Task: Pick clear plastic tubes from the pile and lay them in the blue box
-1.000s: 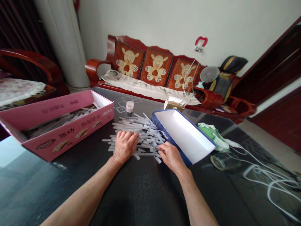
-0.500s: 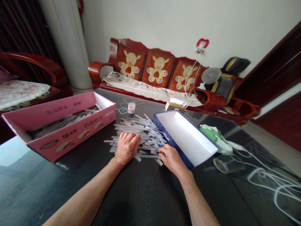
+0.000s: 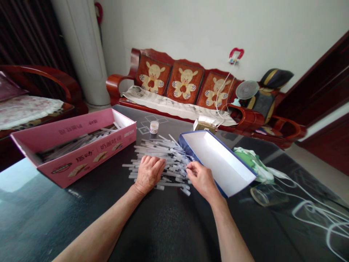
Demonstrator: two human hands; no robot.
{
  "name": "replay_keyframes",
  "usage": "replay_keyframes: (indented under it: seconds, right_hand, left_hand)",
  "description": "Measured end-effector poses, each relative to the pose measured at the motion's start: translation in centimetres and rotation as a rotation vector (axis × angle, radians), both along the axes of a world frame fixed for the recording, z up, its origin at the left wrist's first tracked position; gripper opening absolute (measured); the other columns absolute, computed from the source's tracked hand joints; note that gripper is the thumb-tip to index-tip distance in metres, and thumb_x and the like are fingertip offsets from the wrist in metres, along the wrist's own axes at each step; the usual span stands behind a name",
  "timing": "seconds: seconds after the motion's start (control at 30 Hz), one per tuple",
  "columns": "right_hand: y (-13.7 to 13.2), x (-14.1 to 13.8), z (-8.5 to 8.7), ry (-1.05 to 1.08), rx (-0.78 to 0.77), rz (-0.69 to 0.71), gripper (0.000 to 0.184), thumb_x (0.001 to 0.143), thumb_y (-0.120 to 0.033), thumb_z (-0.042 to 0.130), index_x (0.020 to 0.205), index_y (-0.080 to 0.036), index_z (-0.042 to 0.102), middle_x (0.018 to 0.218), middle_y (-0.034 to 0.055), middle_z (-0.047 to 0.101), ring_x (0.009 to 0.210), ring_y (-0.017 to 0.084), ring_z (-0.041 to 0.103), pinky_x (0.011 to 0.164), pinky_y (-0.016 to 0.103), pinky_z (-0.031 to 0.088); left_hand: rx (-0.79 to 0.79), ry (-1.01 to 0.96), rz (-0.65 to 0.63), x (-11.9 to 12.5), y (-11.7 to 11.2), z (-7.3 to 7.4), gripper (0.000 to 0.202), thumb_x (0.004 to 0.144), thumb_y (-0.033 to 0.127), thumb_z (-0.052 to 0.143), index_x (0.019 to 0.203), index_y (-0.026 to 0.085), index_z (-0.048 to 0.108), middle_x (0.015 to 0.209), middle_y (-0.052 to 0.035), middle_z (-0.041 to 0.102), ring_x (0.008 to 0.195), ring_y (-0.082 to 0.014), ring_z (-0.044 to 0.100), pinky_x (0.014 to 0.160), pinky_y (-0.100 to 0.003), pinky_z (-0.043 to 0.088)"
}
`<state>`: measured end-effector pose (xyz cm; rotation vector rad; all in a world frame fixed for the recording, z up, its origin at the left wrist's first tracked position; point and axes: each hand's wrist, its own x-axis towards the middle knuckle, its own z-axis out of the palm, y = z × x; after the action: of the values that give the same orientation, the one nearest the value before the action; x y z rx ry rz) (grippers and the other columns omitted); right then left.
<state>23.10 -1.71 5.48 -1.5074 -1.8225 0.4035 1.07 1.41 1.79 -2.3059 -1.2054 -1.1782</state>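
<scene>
A loose pile of slim, translucent white plastic tubes (image 3: 158, 149) lies on the dark tabletop, several showing dark parts. My left hand (image 3: 149, 173) rests over the near left side of the pile with its fingers curled; whatever lies under them is hidden. At the pile's right edge my right hand (image 3: 201, 178) has thumb and forefinger pinched together, but what they hold is too small to make out. Beside that hand stands a blue box with a white inside (image 3: 222, 156). More such tubes fill part of a long pink box (image 3: 89, 158) on the left.
Behind the pile stand a small white cup (image 3: 154, 127) and a tissue box (image 3: 205, 124). To the right are a green-and-white plastic packet (image 3: 252, 163), a glass jar lying down (image 3: 267, 195) and coiled white cables (image 3: 316, 211). A wooden sofa (image 3: 174, 105) is beyond the table (image 3: 163, 225).
My right hand has lifted slightly up the pile's right edge, its thumb and forefinger now pinched. The left hand stays on the pile. The whole view has shifted slightly.
</scene>
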Motion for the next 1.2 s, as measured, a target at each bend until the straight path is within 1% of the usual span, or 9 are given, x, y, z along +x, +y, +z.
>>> replay_keyframes:
  seconds: [0.1, 0.2, 0.33, 0.47, 0.67, 0.87, 1.0, 1.07, 1.2]
  right_hand:
    - [1.5, -2.4, -0.4, 0.358, -0.036, 0.018, 0.018, 0.080, -0.031, 0.056, 0.091, -0.019, 0.063, 0.081, 0.0038, 0.070, 0.072, 0.017, 0.067, 0.064, 0.027, 0.053]
    - [2.5, -4.7, -1.7, 0.559, -0.050, 0.026, 0.024, 0.080, -0.034, 0.056, 0.096, -0.019, 0.066, 0.089, 0.0064, 0.071, 0.075, 0.019, 0.068, 0.061, 0.030, 0.055]
    - [2.9, -5.9, -3.2, 0.641, -0.069, 0.058, 0.025, 0.080, -0.034, 0.057, 0.098, -0.021, 0.068, 0.097, 0.0077, 0.070, 0.080, 0.021, 0.067, 0.062, 0.032, 0.058]
    - [2.7, -5.7, -3.5, 0.666, -0.088, 0.062, 0.022, 0.078, -0.034, 0.060, 0.094, -0.020, 0.066, 0.086, 0.0058, 0.070, 0.075, 0.020, 0.066, 0.064, 0.032, 0.058]
    - [2.6, -5.6, -3.2, 0.648, -0.075, 0.078, 0.020, 0.079, -0.035, 0.061, 0.091, -0.021, 0.066, 0.086, 0.0049, 0.069, 0.073, 0.019, 0.065, 0.069, 0.034, 0.058]
    - [2.6, -5.8, -3.5, 0.499, 0.001, 0.102, 0.016, 0.081, -0.030, 0.058, 0.091, -0.021, 0.068, 0.088, 0.0051, 0.070, 0.079, 0.019, 0.065, 0.071, 0.033, 0.055]
    - [2.5, -5.4, -3.0, 0.440, 0.052, 0.101, 0.015, 0.083, -0.028, 0.056, 0.090, -0.021, 0.067, 0.086, 0.0046, 0.069, 0.079, 0.019, 0.064, 0.071, 0.031, 0.053]
    - [2.4, -4.7, -2.5, 0.370, 0.100, 0.087, 0.014, 0.083, -0.026, 0.055, 0.089, -0.020, 0.066, 0.087, 0.0048, 0.069, 0.080, 0.018, 0.064, 0.072, 0.030, 0.052]
    - [2.3, -3.2, -1.6, 0.128, 0.161, 0.083, 0.012, 0.081, -0.019, 0.055, 0.086, -0.020, 0.066, 0.084, 0.0041, 0.067, 0.075, 0.017, 0.062, 0.071, 0.028, 0.049]
  left_hand:
    - [0.001, 0.003, 0.007, 0.0, 0.0, 0.1, 0.016, 0.091, 0.026, 0.051, 0.101, 0.021, 0.062, 0.082, -0.0041, 0.064, 0.075, -0.0181, 0.051, 0.075, -0.034, 0.036]
    - [-0.007, 0.004, 0.029, -0.1, 0.1, 0.2, 0.017, 0.092, 0.026, 0.050, 0.102, 0.022, 0.063, 0.082, -0.0038, 0.064, 0.075, -0.0175, 0.052, 0.075, -0.035, 0.035]
    - [-0.012, -0.008, 0.039, 0.0, 0.2, 0.1, 0.018, 0.092, 0.026, 0.050, 0.102, 0.022, 0.064, 0.083, -0.0045, 0.063, 0.075, -0.0179, 0.051, 0.075, -0.035, 0.036]
    - [-0.012, -0.011, 0.029, 0.2, 0.2, 0.0, 0.018, 0.091, 0.026, 0.050, 0.102, 0.021, 0.063, 0.084, -0.0050, 0.063, 0.076, -0.0183, 0.050, 0.075, -0.035, 0.036]
    - [-0.022, -0.004, 0.024, 0.2, 0.1, 0.1, 0.018, 0.091, 0.027, 0.050, 0.102, 0.021, 0.063, 0.084, -0.0050, 0.062, 0.076, -0.0184, 0.050, 0.076, -0.035, 0.036]
    - [-0.045, -0.003, -0.021, 0.3, 0.0, 0.2, 0.018, 0.092, 0.027, 0.049, 0.102, 0.021, 0.063, 0.084, -0.0050, 0.061, 0.078, -0.0178, 0.049, 0.076, -0.034, 0.036]
    - [-0.028, 0.000, -0.024, 0.2, 0.1, 0.1, 0.018, 0.092, 0.026, 0.050, 0.103, 0.021, 0.063, 0.085, -0.0049, 0.062, 0.078, -0.0178, 0.049, 0.077, -0.034, 0.036]
    - [-0.008, -0.011, 0.012, 0.0, 0.2, 0.0, 0.018, 0.091, 0.026, 0.051, 0.102, 0.021, 0.063, 0.085, -0.0048, 0.062, 0.078, -0.0179, 0.049, 0.077, -0.035, 0.035]
    - [0.011, -0.027, 0.083, -0.2, 0.3, -0.1, 0.016, 0.090, 0.026, 0.052, 0.100, 0.020, 0.063, 0.083, -0.0045, 0.063, 0.077, -0.0185, 0.049, 0.077, -0.035, 0.034]
